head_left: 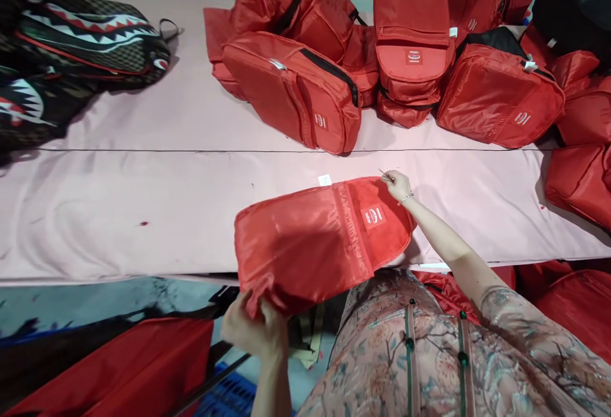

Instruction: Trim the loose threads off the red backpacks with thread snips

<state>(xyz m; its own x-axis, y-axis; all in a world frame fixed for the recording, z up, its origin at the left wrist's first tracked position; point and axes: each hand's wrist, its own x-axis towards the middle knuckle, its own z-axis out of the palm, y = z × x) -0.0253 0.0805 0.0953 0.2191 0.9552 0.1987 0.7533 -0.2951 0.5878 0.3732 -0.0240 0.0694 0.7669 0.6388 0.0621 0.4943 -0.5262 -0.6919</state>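
A flat red bag panel point(296, 239) lies across the near edge of the pink-covered table, with a seam strip and a square logo patch toward its right end. A white tag point(324, 180) sticks out from its far edge. My left hand point(258, 325) is closed on the panel's near left corner, bunching the fabric over the table edge. At the far right edge of the panel is my right hand point(397, 184), closed around a small, thin, pointed metal tool point(386, 175). Most of that tool is hidden by the fingers, so its exact kind is unclear.
Several red bags point(291, 92) stand along the far side of the table point(143, 213), more at the right. Dark bags with shark-mouth prints point(95, 41) lie at the far left. Below the near edge are red fabric point(119, 366) and a blue crate point(229, 391).
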